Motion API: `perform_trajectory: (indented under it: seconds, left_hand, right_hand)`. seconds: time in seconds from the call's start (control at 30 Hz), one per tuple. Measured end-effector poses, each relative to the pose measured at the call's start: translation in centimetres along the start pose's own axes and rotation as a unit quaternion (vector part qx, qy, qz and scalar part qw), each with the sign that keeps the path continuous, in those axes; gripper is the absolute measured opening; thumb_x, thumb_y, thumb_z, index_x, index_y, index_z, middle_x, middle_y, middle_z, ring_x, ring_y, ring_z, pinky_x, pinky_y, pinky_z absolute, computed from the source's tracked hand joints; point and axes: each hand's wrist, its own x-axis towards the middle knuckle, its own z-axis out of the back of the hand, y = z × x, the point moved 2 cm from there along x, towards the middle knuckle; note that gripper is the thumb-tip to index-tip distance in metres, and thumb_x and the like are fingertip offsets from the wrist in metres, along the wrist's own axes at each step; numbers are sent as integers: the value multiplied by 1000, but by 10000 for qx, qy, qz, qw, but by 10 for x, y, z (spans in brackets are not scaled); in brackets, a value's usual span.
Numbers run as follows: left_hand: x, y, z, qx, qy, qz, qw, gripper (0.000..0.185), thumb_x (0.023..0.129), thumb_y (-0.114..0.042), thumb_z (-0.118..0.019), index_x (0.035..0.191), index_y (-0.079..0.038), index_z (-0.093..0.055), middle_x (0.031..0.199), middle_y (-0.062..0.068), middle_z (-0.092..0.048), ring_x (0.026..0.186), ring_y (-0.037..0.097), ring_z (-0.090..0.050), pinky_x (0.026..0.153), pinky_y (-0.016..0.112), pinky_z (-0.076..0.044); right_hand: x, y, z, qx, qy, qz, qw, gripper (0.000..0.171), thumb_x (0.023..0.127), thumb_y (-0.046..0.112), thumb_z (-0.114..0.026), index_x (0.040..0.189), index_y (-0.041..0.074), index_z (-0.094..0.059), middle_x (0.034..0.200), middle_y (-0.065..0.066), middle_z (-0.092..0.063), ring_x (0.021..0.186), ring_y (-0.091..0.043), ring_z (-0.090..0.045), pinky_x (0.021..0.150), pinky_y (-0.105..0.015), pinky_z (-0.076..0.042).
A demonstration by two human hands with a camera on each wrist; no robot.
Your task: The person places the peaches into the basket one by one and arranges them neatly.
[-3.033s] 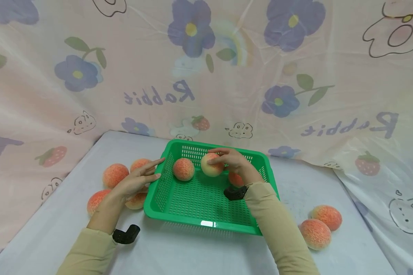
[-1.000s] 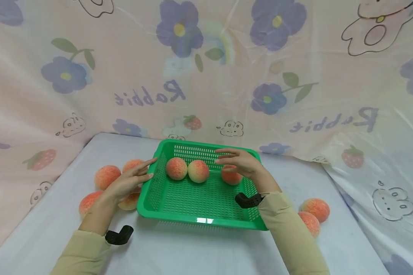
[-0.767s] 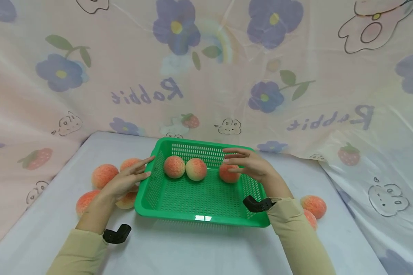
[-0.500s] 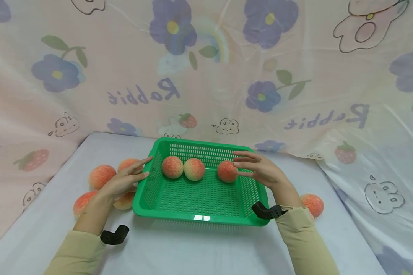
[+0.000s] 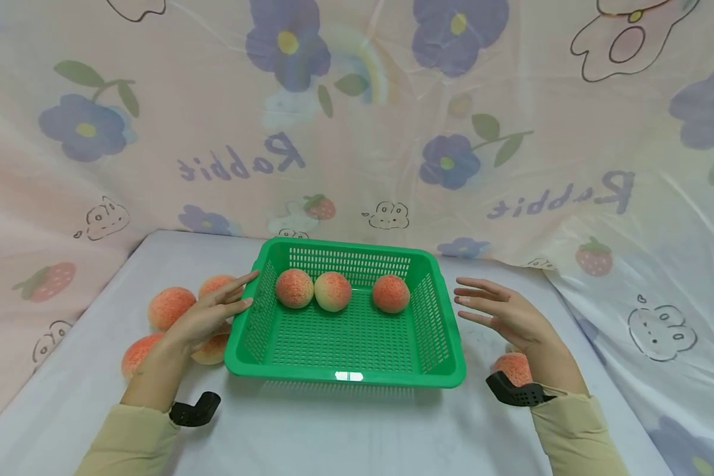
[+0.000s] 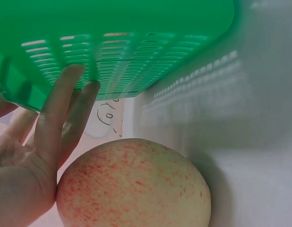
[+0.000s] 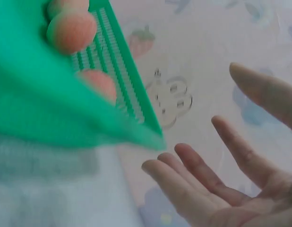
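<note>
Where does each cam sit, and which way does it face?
Head: on the head, looking down at the green basket; both hands and sleeves show.
Left wrist: low under the left hand, facing the basket wall, a peach beside it.
Right wrist: by the right hand, open palm, facing the basket corner.
All three share the basket.

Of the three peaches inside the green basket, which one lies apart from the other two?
The right-hand peach in the green basket lies alone; the left peach and the paler middle peach sit side by side, touching.
</note>
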Motion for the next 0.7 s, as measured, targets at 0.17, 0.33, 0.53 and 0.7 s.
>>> perform_trajectory:
  seconds: [0.17,0.33,0.53,0.7]
  left_hand:
    - [-1,0,1,31,2,-19,10000,67,101,-26,-50,155,-16,-13,159,23,-1,111,10,-57,85,33,-53]
    - [0,-1,1,31,54,-78,10000,66,101,-24,-49,155,-15,-12,159,25,-1,108,8,-57,84,33,-53]
    - [0,-2,-1,9,92,-78,9999,67,101,-23,-49,155,-15,-11,159,25,-1,106,6,-58,84,32,-53]
    - [0,-1,-2,-8,73,-68,10000,67,101,-23,-49,155,-14,-10,159,26,-1,105,6,-58,83,32,-54]
  right_hand:
    - [-15,-13,17,413,-30,25,9991,49,99,8,-52,144,3,-37,123,10,-60,115,-6,-58,97,-31,-49]
    - [-25,-23,28,560,-106,5,9984,39,99,7,-51,138,14,-46,122,10,-60,113,-6,-59,95,-28,-50]
    - [-35,-32,40,495,-296,-133,9982,34,99,7,-50,129,23,-52,120,13,-60,111,-3,-60,94,-22,-49]
    - [-44,-40,46,301,-535,-313,9976,33,99,10,-53,129,23,-51,117,16,-58,109,-1,-60,92,-19,-49]
